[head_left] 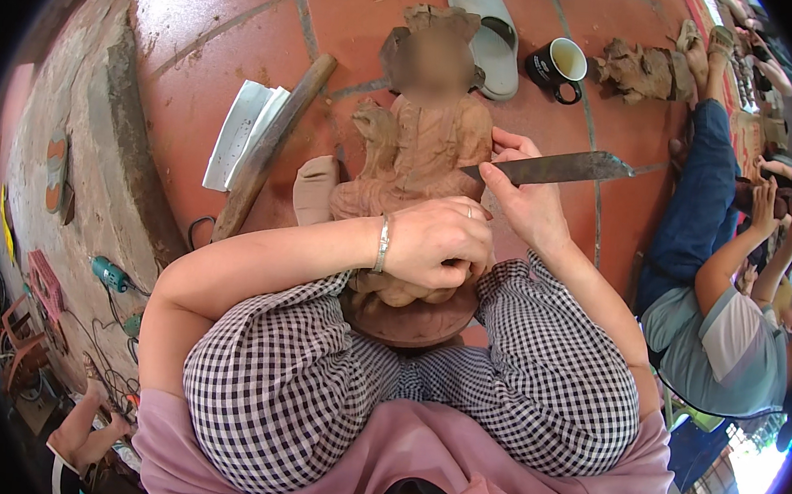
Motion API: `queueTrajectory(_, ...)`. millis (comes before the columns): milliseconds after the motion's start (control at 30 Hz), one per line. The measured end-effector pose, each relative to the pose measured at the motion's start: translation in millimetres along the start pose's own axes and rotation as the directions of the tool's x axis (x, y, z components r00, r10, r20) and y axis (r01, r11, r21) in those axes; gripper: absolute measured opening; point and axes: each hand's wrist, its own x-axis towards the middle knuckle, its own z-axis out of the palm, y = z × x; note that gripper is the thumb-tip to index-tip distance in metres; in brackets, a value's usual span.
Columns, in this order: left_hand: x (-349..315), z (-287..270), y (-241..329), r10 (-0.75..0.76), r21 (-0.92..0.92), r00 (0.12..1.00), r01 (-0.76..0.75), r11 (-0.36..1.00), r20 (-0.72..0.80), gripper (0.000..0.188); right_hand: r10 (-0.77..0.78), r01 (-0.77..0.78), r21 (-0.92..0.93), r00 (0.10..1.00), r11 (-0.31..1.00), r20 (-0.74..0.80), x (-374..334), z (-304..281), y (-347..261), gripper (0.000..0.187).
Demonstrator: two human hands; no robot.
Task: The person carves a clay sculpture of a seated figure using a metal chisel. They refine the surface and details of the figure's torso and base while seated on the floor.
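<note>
A carved wooden figure (433,149) lies between my knees, its round base (409,323) toward me. My left hand (438,241), with a bracelet at the wrist, rests across the lower part of the carving with its fingers curled in. Whatever is inside those fingers is hidden. Beside the figure's right side, my right hand (530,199) is closed on a long, flat, dark metal blade (557,169). The thumb presses on the blade, which points right with its slanted end free. Its inner end lies against the wood.
Left of the carving lie a wooden stick (274,147), white folded sheets (242,135) and a pale brown piece (315,189). Beyond are a grey slipper (495,43), a dark mug (541,69) holding liquid and another carving (636,71). A person (716,334) sits at right.
</note>
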Motion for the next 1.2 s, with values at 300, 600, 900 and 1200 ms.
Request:
queueTrajectory(300, 1.1, -1.3, 0.9, -0.001, 0.025, 1.000, 0.001, 1.000, 0.005, 0.011, 0.039, -0.039, 0.002, 0.999, 0.999, 0.008, 9.7, 0.3, 1.9, 0.019)
queueTrajectory(600, -0.6, 0.1, -0.8, -0.006, 0.025, 1.000, 0.006, 1.000, 0.009, 0.011, 0.040, -0.039, 0.127, 0.999, 0.991, -0.001, -1.2, 4.8, 4.6, 0.015)
queueTrajectory(900, -5.2, -23.1, -1.1, -0.178, 0.050, 0.900, 0.215, 0.975, -0.399, 0.009, -0.189, 0.188, -0.030, 0.981, 0.982, -0.044, -8.9, 8.8, 17.3, 0.015)
queueTrajectory(1200, -22.6, -34.3, -33.7, -0.222, 0.297, 0.848, 0.396, 0.869, -0.482, 0.014, -0.103, 0.106, 0.102, 0.994, 0.989, -0.031, -15.7, 15.7, 16.8, 0.019)
